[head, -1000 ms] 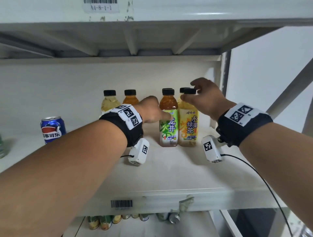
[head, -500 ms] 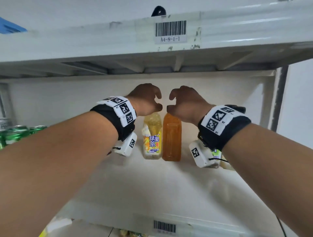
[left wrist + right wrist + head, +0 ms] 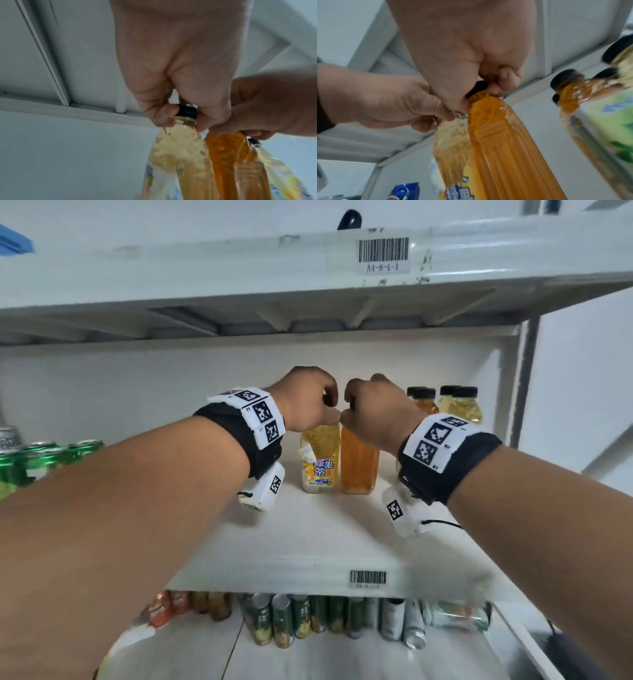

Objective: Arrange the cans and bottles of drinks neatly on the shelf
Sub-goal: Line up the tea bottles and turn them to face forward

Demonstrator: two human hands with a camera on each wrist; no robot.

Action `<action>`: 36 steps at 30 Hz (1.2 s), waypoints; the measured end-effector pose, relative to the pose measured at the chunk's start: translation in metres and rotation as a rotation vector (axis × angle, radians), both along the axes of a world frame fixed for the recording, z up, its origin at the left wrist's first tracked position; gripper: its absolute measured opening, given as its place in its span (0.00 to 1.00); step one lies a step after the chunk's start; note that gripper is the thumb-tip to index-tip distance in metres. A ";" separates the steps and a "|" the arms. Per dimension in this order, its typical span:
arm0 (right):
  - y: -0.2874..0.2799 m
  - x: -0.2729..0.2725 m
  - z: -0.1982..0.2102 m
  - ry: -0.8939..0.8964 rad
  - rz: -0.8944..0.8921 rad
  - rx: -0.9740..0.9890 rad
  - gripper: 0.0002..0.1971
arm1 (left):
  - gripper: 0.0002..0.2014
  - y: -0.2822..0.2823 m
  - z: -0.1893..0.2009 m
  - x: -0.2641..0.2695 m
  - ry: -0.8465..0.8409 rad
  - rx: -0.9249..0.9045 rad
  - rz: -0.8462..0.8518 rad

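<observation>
A white metal shelf point(image 3: 325, 529) is seen from the head view, its front edge marked by a barcode label point(image 3: 368, 577), and a second shelf board point(image 3: 239, 265) with its own barcode label point(image 3: 383, 254) is set above it. On the level below, a row of cans and bottles point(image 3: 329, 621) is stood, blurred in the picture. Green cans point(image 3: 41, 457) are grouped at the far left of the middle shelf, and part of a blue cola can point(image 3: 404, 190) is caught in the right wrist view.

Near the middle of the shelf two plastic bottles are stood upright and touching: a pale yellow tea bottle with a yellow and white label point(image 3: 320, 457) on the left and an orange tea bottle with ribbed sides point(image 3: 359, 462) on the right. Four more black-capped tea bottles point(image 3: 445, 404) are gathered at the back right corner, near the upright post.

The left hand point(image 3: 305, 402) is curled over the pale bottle, and its black cap point(image 3: 187, 110) is pinched between thumb and fingers point(image 3: 164, 115). The right hand point(image 3: 376, 412) is curled likewise over the orange bottle, whose black cap point(image 3: 479, 86) is gripped by the fingertips point(image 3: 494, 88). The two hands are held knuckle to knuckle, touching. A black wristband with white coded markers point(image 3: 257, 419) is worn on each wrist.
</observation>
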State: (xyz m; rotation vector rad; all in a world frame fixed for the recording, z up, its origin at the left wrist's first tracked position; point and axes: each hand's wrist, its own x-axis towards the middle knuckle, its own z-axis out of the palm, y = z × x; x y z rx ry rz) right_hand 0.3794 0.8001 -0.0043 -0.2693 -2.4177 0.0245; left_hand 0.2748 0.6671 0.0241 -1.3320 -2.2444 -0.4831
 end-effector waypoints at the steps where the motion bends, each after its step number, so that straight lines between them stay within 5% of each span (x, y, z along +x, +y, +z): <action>1: -0.012 0.018 -0.004 0.011 -0.027 -0.014 0.17 | 0.11 -0.010 -0.005 0.013 -0.004 0.054 -0.064; 8: -0.070 0.141 -0.007 0.140 -0.172 -0.036 0.11 | 0.08 -0.058 -0.010 0.107 -0.110 0.186 -0.390; 13: -0.082 0.223 -0.006 0.140 -0.291 -0.010 0.11 | 0.07 -0.053 -0.010 0.178 -0.190 0.144 -0.528; 17: -0.066 0.279 -0.039 0.053 -0.365 -0.069 0.09 | 0.08 -0.021 -0.045 0.229 -0.253 0.015 -0.584; 22: -0.018 0.334 -0.137 -0.123 -0.464 -0.229 0.08 | 0.10 0.043 -0.145 0.282 -0.363 -0.180 -0.597; 29: 0.067 0.403 -0.316 -0.506 -0.535 -0.489 0.09 | 0.15 0.134 -0.344 0.346 -0.626 -0.527 -0.545; 36: 0.133 0.457 -0.506 -0.696 -0.494 -0.679 0.07 | 0.16 0.201 -0.524 0.392 -0.748 -0.743 -0.462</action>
